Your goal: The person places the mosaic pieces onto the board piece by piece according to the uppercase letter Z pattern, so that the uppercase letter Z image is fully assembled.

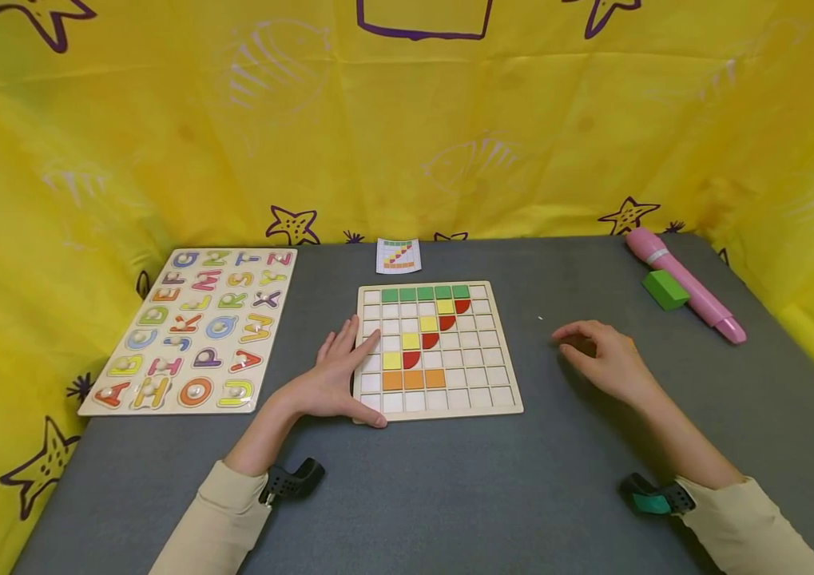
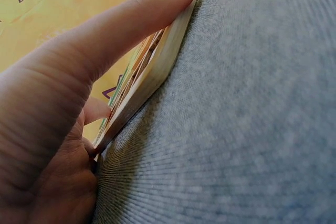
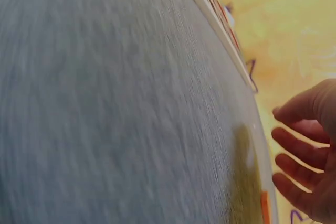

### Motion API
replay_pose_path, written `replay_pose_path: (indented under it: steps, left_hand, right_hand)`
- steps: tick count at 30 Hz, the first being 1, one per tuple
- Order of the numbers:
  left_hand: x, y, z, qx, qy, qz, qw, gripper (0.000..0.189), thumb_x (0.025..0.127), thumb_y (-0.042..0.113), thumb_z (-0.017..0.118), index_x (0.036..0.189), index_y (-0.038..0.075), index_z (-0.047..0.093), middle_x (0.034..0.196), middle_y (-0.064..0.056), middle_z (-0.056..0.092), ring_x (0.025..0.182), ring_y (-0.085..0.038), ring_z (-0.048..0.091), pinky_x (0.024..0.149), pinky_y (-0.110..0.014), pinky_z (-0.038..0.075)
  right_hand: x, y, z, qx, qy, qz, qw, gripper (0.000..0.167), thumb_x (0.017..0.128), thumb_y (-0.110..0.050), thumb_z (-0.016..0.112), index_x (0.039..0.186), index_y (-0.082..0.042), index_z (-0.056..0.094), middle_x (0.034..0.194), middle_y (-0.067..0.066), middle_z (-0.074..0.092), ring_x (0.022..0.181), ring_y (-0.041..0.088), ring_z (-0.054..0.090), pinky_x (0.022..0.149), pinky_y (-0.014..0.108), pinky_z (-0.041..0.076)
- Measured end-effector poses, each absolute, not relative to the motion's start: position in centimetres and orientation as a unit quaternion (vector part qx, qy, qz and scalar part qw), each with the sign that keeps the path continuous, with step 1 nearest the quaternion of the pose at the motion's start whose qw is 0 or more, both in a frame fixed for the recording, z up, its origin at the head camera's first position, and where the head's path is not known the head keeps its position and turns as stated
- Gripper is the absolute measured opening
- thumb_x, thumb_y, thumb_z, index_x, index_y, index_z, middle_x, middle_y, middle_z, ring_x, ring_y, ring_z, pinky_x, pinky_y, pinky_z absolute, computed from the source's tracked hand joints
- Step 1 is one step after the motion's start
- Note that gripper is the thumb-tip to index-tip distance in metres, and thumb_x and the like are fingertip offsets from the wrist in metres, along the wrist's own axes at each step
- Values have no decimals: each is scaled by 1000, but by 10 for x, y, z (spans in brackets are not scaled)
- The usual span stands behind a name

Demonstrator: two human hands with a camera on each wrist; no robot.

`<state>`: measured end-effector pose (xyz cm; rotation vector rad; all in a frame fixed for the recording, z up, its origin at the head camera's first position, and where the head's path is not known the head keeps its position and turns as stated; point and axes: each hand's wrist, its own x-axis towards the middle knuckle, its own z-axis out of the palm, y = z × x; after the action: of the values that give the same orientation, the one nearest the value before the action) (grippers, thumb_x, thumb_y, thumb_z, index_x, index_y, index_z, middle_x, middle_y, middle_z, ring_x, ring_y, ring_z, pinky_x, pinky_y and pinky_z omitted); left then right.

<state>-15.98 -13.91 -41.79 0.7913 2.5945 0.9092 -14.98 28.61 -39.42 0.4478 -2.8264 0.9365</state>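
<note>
A wooden grid board (image 1: 482,355) lies flat in the middle of the table. Set in it are a top row of green squares (image 1: 425,294), a diagonal of yellow squares (image 1: 410,341) beside red quarter-circle pieces (image 1: 430,341), and three orange squares (image 1: 414,379) low down. My left hand (image 1: 331,371) rests over the board's left side with fingers spread; its thumb lies on the front edge in the left wrist view. To the right of the board, my right hand (image 1: 608,359) hovers with loosely bent, parted fingers and holds nothing.
Behind the board lies a small pattern card (image 1: 399,256). An alphabet puzzle board (image 1: 187,331) is at the left. A pink microphone-shaped object (image 1: 694,291) and a green block (image 1: 665,289) lie at the back right. Yellow cloth (image 1: 392,120) hangs along the table's back and sides.
</note>
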Motion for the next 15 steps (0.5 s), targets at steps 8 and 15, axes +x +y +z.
replay_pose_path:
  steps: [8,15]
  left_hand:
    - [-160,-139,-418,273,898,315,142,127,62,55,87,157,8,16,161,-20,-11,147,-33,-12,114,-54,-6]
    - [-159,-139,-418,278,895,320,143,128,62,55,87,157,8,15,161,-19,-12,147,-32,-13,114,-53,-6]
  right_hand:
    - [-151,309,-397,133,-947,282,74,25,85,4,61,109,-1,67,114,28,58,100,44,48,82,52,33]
    - [-149,304,-396,150,-940,300,59,32,80,8,64,111,0,67,110,21,61,96,33,57,81,30,46]
